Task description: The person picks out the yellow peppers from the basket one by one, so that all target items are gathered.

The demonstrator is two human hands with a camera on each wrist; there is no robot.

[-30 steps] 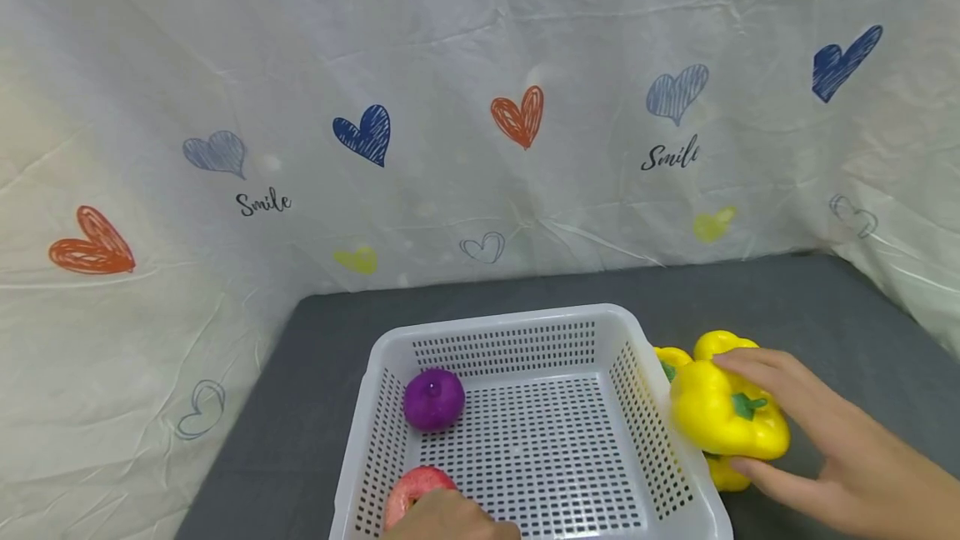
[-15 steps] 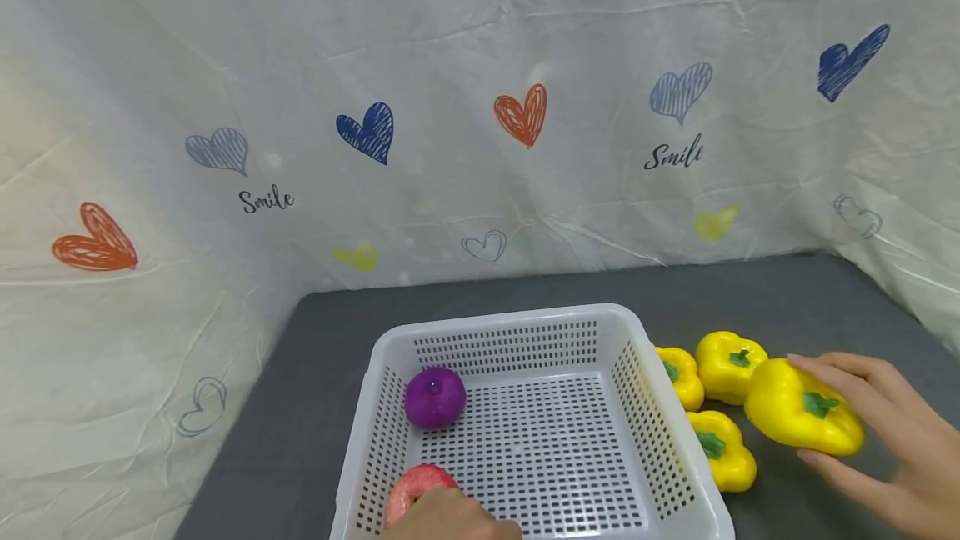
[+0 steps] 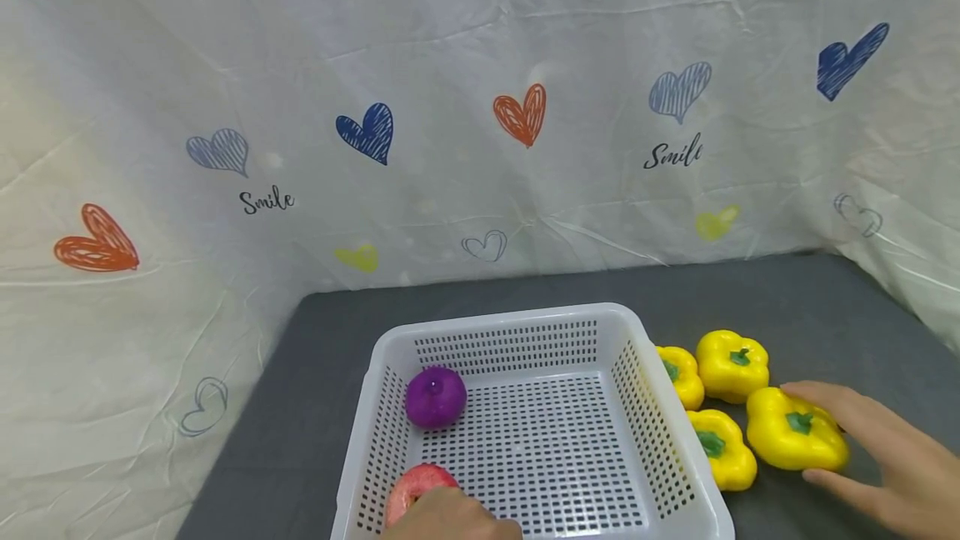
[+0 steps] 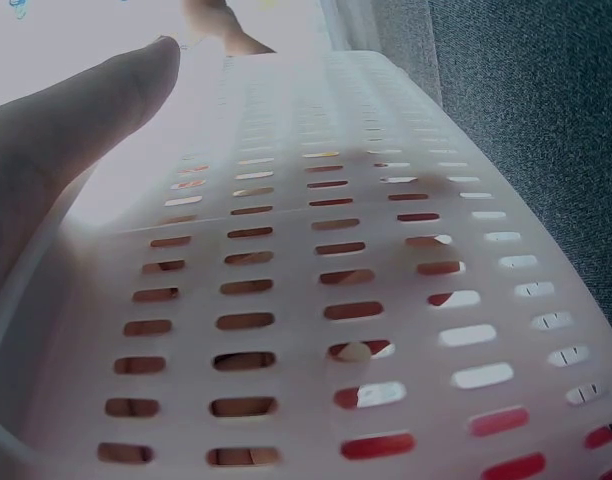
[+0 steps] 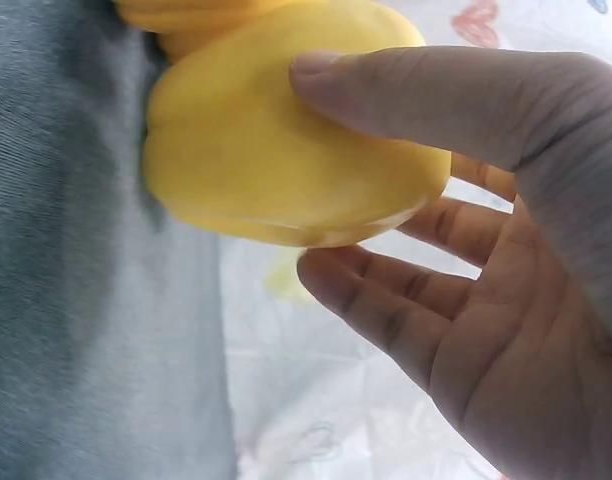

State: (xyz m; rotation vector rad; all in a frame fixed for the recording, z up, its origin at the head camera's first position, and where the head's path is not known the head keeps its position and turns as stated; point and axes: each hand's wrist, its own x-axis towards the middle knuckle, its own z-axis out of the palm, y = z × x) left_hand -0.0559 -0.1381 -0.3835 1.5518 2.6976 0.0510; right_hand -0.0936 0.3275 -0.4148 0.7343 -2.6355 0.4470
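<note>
My right hand (image 3: pixel 888 448) holds a yellow bell pepper (image 3: pixel 797 430) on the dark tabletop, thumb on one side and fingers on the other. In the right wrist view, the thumb lies on the pepper (image 5: pixel 276 140) and the fingertips touch its lower edge. My left hand (image 3: pixel 453 517) grips the near side of the white basket (image 3: pixel 517 319). Through the slots of the basket wall (image 4: pixel 286 225) in the left wrist view, parts of its fingers show inside. Close by them sits a pinkish-red round fruit (image 3: pixel 418 486), partly hidden by the hand.
Three more yellow bell peppers (image 3: pixel 731 367) stand right of the basket, two of them close against its wall. A round purple vegetable (image 3: pixel 435 398) sits in the basket's far left part. Behind the dark tabletop (image 3: pixel 330 357) hangs a white sheet (image 3: pixel 420 215) printed with hearts.
My right hand has carried the yellow bell pepper right, away from above the other peppers, then lowered it to the tabletop. The left hand and basket have stayed in place.
</note>
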